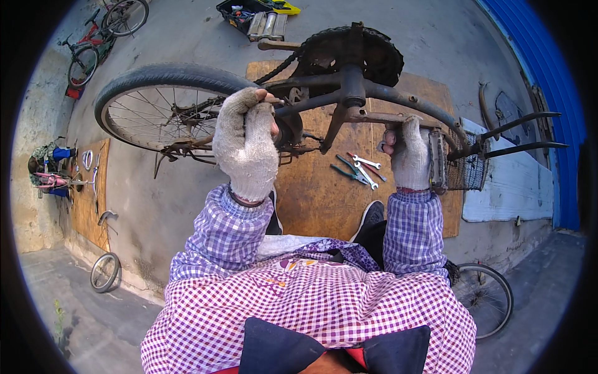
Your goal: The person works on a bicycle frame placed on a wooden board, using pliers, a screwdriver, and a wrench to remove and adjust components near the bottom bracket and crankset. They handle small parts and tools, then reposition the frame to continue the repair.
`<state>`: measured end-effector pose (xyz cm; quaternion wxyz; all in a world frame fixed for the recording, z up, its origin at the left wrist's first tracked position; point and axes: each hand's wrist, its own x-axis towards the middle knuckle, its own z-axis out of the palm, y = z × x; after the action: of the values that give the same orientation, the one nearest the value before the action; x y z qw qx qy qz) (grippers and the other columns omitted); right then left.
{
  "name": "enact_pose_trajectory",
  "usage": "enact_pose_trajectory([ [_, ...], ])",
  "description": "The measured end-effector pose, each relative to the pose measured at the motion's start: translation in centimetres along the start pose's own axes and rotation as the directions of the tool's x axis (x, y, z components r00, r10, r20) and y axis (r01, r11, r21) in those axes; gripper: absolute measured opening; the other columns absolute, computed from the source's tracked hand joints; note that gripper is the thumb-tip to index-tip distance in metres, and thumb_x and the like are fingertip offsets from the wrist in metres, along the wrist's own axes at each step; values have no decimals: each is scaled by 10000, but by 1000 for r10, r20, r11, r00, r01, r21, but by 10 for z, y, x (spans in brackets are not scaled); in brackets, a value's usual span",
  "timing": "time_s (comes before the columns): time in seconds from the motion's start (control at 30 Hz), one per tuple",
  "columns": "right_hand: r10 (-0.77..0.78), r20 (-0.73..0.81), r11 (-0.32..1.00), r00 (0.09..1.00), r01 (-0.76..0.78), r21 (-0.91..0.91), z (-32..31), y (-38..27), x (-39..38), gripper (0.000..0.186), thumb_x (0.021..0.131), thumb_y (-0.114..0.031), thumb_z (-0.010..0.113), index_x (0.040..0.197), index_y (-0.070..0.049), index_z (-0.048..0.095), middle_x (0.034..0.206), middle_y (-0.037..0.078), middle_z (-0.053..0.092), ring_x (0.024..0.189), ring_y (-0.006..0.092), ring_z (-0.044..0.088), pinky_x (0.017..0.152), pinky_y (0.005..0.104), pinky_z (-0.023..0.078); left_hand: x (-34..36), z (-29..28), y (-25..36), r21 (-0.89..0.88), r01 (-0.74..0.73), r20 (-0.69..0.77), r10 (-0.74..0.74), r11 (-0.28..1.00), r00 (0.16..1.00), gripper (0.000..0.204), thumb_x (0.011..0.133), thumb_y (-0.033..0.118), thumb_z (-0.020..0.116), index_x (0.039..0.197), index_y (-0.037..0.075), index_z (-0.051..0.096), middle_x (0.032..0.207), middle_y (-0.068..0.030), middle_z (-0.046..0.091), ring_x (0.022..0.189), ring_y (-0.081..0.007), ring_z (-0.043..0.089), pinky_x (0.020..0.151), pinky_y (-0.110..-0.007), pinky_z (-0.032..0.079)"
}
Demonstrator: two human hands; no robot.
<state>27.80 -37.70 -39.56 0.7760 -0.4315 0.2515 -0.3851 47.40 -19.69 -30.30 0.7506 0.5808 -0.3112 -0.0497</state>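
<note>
A worn bicycle [352,87] lies across my view, with its dark chainring [380,56] at the top and a spoked wheel [143,112] on the left. My left hand [246,140], in a fingerless knit glove, is closed at the frame beside the wheel; what its fingertips hold is partly hidden. My right hand [408,156], gloved alike, is closed around the crank arm [367,117] by the pedal [438,162]. Below the frame, pliers [344,171] and wrenches [367,177] lie on a wooden board [305,199].
A toolbox [237,19] sits at top, two bicycles [87,53] upper left. At left, someone in camouflage [43,159] is by a pink bicycle and board [93,212]. Loose wheels [486,299] lie lower left and right. A blue corrugated wall [557,93] runs along the right.
</note>
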Motion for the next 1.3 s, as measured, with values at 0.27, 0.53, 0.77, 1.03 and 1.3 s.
enact_pose_trajectory([
  [0.27,-45,41,710,998,61,-702,35,22,-58,249,949,-185,752,1052,33,691,880,123,701,773,148,675,658,276,534,14,-19,-20,0,-9,-49,9,1000,999,192,1049,-30,575,1227,-7,643,1078,-124,723,739,-99,608,648,-224,489],
  [0.53,-596,193,-14,780,230,-973,4,12,-42,373,845,-53,802,1187,53,700,1193,239,695,1143,386,686,979,455,566,15,-29,-55,88,-48,-80,55,995,995,171,1036,9,632,1199,18,685,1013,-65,725,721,-66,603,630,-197,495],
  [0.77,-342,-106,161,934,-53,-986,-38,73,-26,397,944,-63,664,1330,27,647,1247,251,693,1181,407,681,992,475,553,14,-17,-78,72,-12,-89,19,997,996,174,1028,19,657,1199,6,684,991,-53,723,721,-62,615,621,-192,499],
  [1.03,-381,-85,123,921,-40,-992,-45,86,-23,464,964,-74,626,1413,31,574,1237,270,690,1143,424,694,970,479,559,19,-18,-80,65,-47,-40,49,997,998,171,1028,48,673,1196,32,698,979,-34,721,698,-49,615,615,-187,508],
  [1.3,10,-279,239,960,-273,-932,-20,113,-32,552,910,-196,637,1421,-3,562,1155,276,730,1098,432,715,934,489,559,17,-49,-69,47,30,-91,-25,998,995,182,1025,50,676,1205,34,702,978,-31,719,686,-52,619,579,-186,505],
])
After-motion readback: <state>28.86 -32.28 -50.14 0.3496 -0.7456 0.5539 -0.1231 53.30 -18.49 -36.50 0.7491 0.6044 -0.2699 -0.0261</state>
